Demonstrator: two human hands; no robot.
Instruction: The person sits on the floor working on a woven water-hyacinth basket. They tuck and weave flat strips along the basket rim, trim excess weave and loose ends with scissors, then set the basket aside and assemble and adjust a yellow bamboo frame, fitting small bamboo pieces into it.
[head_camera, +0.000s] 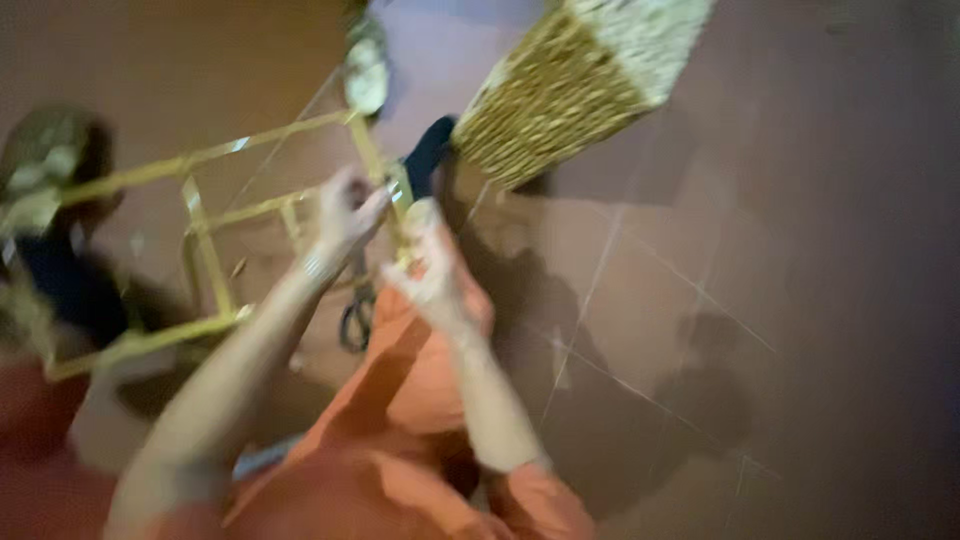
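The picture is blurred by motion. A yellow frame of thin bars (205, 255) lies over a brown tiled floor at the left. My left hand (345, 210) is closed on a bar near the frame's right corner. Just to its right, my right hand (430, 270) grips the same corner, fingers curled on a bar. Both forearms reach up from the bottom of the view, over orange cloth (400, 440) on my lap.
A woven straw-coloured basket (575, 80) stands at the top, close to the frame's corner. Dark scissors (355, 320) lie on the floor below my left hand. Dark blurred shapes (60, 230) sit at the left edge. The brown tiled floor (780, 260) fills the right.
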